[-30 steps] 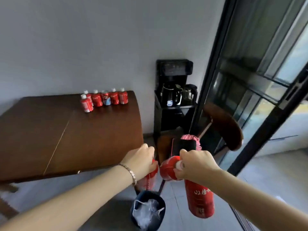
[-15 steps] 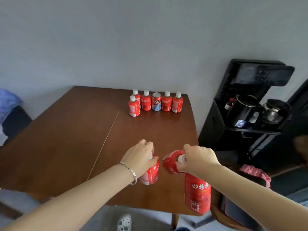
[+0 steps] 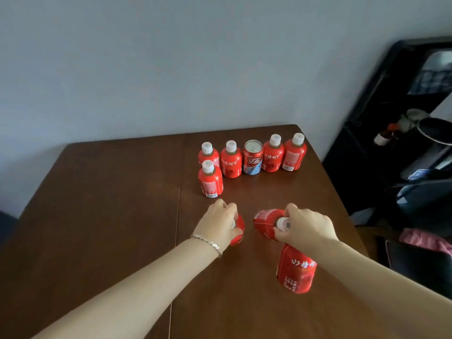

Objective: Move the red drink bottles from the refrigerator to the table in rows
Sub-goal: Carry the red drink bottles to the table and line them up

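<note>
A plain pale wall backs a dark brown wooden desk [image 3: 97,216], with a thin seam running down its top from about the middle toward the near edge. At the far right corner of the desk stands a row of drinks: four red bottles with white caps and, in the middle of them, a red and blue can [image 3: 253,157], all upright and close side by side. One more red bottle [image 3: 210,179] stands upright just in front of the leftmost bottle of that row, beginning a second row. Over the desk nearer the camera, the left hand [image 3: 219,225], with a thin bracelet [image 3: 208,242] at the wrist, has its fingers closed over the top of a red bottle [image 3: 238,231], most of which is hidden under the palm; whether its base touches the desk cannot be told. The right hand [image 3: 305,226] holds two red bottles at once: the fingers pinch the white cap of a tilted bottle [image 3: 266,223] that lies nearly on its side, pointing toward the left hand, while an upright bottle [image 3: 296,270] with white lettering hangs below the palm. To the right of the desk stands a blurred black appliance [image 3: 403,118], with a pink cloth [image 3: 425,241] lower down.
</note>
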{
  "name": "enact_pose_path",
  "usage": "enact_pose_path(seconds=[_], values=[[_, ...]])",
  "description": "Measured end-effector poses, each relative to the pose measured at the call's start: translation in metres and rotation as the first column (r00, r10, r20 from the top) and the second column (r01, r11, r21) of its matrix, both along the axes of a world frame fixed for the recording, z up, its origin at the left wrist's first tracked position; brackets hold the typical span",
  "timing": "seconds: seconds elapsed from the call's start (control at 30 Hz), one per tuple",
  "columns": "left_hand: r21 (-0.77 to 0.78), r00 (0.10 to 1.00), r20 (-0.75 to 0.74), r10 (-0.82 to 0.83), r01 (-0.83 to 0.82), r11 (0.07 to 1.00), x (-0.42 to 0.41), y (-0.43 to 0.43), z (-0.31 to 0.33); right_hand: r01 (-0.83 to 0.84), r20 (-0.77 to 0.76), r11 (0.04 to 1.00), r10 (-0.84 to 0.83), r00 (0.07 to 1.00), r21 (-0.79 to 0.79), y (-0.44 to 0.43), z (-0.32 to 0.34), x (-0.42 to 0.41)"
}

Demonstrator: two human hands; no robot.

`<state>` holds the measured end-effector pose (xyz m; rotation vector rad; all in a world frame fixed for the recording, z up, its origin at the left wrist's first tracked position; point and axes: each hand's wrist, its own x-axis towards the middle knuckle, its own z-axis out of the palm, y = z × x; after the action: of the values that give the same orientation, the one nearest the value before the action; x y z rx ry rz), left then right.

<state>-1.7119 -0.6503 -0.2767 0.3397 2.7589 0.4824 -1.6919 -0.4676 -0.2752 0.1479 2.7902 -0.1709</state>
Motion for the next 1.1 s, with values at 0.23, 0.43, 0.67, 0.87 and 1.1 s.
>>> enact_pose_path(seconds=[0.23, 0.43, 0.67, 0.87, 1.1], values=[[-0.033, 0.991, -0.094, -0.090, 0.087, 0.996, -0.092, 0.017, -0.007, 0.039, -0.001, 0.999, -0.039, 0.999, -0.010, -0.004, -0.013, -0.085], [-0.160, 0.981, -0.126, -0.147, 0.126, 0.979, -0.151, 0.034, -0.019, -0.045, -0.041, 0.999, 0.045, 0.998, 0.005, -0.006, -0.022, -0.149], [-0.124, 0.980, -0.183, -0.083, 0.061, 0.990, -0.163, 0.027, -0.051, -0.062, -0.125, 0.993, 0.048, 0.991, -0.103, -0.006, -0.037, -0.184], [-0.144, 0.956, -0.251, -0.150, 0.116, 0.983, -0.144, 0.023, -0.064, -0.010, -0.135, 0.990, -0.010, 0.991, -0.143, 0.026, -0.043, -0.161], [-0.278, 0.937, -0.278, -0.211, 0.131, 0.952, -0.148, 0.028, -0.065, 0.175, -0.207, 0.968, -0.211, 0.955, -0.178, 0.052, -0.051, -0.181]])
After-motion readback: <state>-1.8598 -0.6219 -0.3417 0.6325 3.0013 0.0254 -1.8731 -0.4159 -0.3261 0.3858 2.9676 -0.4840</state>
